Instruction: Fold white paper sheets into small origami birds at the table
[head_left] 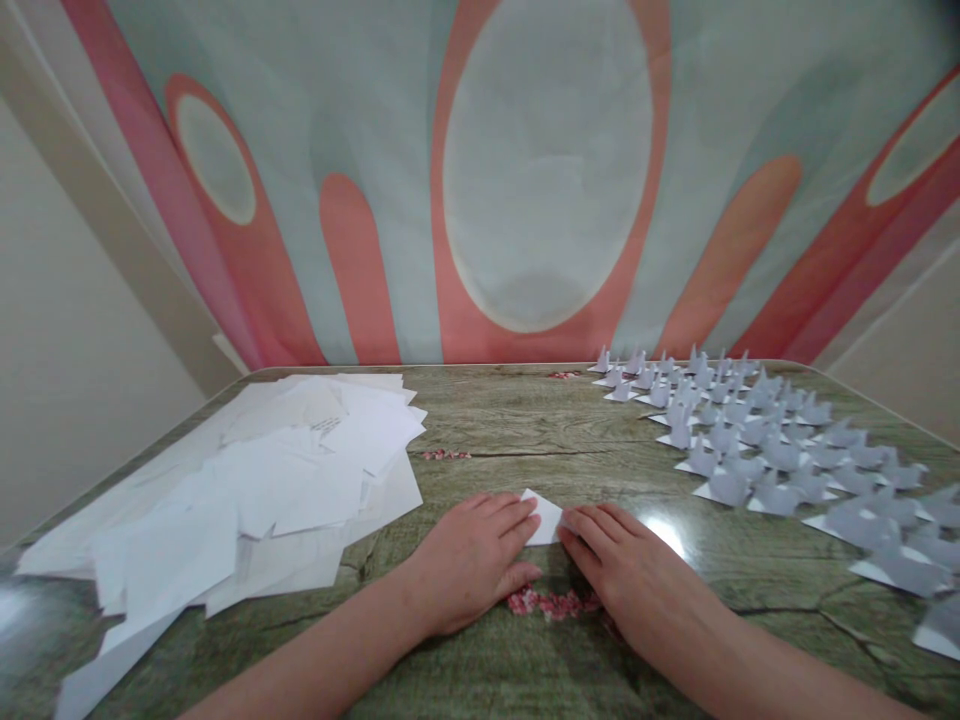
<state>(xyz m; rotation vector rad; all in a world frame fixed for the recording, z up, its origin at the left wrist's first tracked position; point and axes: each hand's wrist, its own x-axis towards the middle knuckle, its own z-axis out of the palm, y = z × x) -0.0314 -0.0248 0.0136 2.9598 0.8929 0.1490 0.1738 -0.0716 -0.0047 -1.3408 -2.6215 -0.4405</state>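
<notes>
A small folded piece of white paper [543, 518] lies on the table between my two hands, with one corner pointing away from me. My left hand [480, 555] holds its left side down under the fingertips, the thumb resting lower and apart from the paper. At the right corner, my right hand [622, 560] presses the paper with its fingers close together; its thumb is mostly hidden beneath the hand. The fingers cover both side edges of the paper.
A loose heap of white paper sheets [292, 480] spreads over the left of the wood-patterned table [517, 420]. Several rows of small folded paper figures [780, 455] stand along the right. Behind the table hangs a patterned cloth or sheet [547, 170].
</notes>
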